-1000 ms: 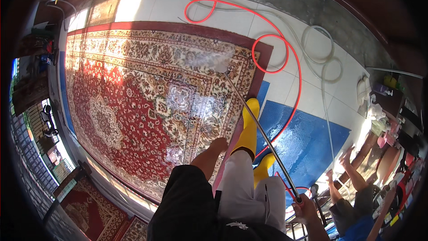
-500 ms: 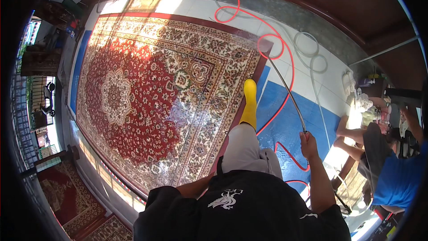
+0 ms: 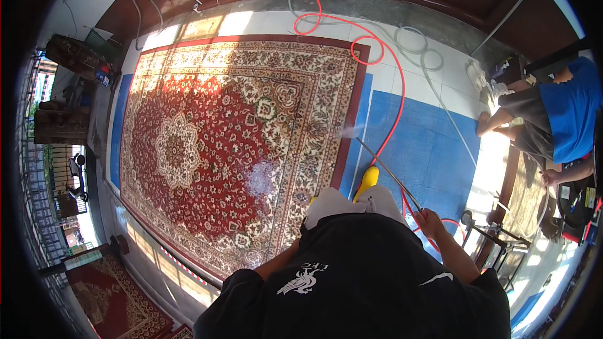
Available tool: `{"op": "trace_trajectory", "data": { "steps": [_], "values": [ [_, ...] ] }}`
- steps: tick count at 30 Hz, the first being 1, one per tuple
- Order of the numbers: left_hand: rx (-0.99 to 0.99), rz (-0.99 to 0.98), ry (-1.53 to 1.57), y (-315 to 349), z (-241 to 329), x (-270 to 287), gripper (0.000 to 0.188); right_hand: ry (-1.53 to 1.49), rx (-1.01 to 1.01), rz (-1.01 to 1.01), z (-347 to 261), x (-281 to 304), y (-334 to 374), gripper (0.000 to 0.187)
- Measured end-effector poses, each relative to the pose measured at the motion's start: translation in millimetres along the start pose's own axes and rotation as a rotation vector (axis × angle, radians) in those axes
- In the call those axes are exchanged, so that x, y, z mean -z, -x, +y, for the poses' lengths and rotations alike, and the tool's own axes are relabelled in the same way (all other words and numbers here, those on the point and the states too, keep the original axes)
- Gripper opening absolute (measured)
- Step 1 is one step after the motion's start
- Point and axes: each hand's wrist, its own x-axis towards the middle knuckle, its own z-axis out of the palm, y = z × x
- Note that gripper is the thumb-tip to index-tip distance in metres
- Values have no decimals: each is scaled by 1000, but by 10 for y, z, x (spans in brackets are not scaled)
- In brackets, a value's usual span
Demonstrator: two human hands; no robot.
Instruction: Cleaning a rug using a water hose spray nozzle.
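Note:
My right hand [image 3: 431, 222] is closed round the rear end of a long metal spray wand [image 3: 392, 177]. The wand points forward and left, and a fine water spray [image 3: 350, 131] leaves its tip at the right border of a large red and cream patterned carpet [image 3: 220, 144]. A patch of whitish foam [image 3: 259, 177] lies on the carpet. Of my left arm only the forearm [image 3: 279, 260] shows; its hand is hidden behind my black shirt. A yellow boot [image 3: 369, 180] on my foot stands beside the carpet.
A red hose [image 3: 400, 113] loops over the wet blue floor [image 3: 433, 132] and white tiles. A grey hose [image 3: 447, 111] runs beside it. At right, a person in a blue shirt [image 3: 568, 107] bends over near a black metal stand [image 3: 499, 238]. Another red rug [image 3: 119, 295] lies lower left.
The wand has swung left and down, and spray now shows at its tip. My yellow boot has moved back from the carpet's edge. The person at right has shifted farther up the view.

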Motion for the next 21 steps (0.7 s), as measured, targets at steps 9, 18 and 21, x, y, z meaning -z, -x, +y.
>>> {"op": "trace_trajectory", "data": {
  "steps": [9, 18, 21],
  "values": [
    [-39, 111, 535, 158, -1152, 596, 32, 13, 3, 87, -526, -854, 578, 39],
    [-30, 207, 951, 174, -1989, 861, 21, -149, 151, 257, -1148, -1661, 1042, 34],
    [60, -76, 1023, 80, -2904, 584, 21, -178, 216, 237, -1206, -1956, 1311, 32]
  ]
}}
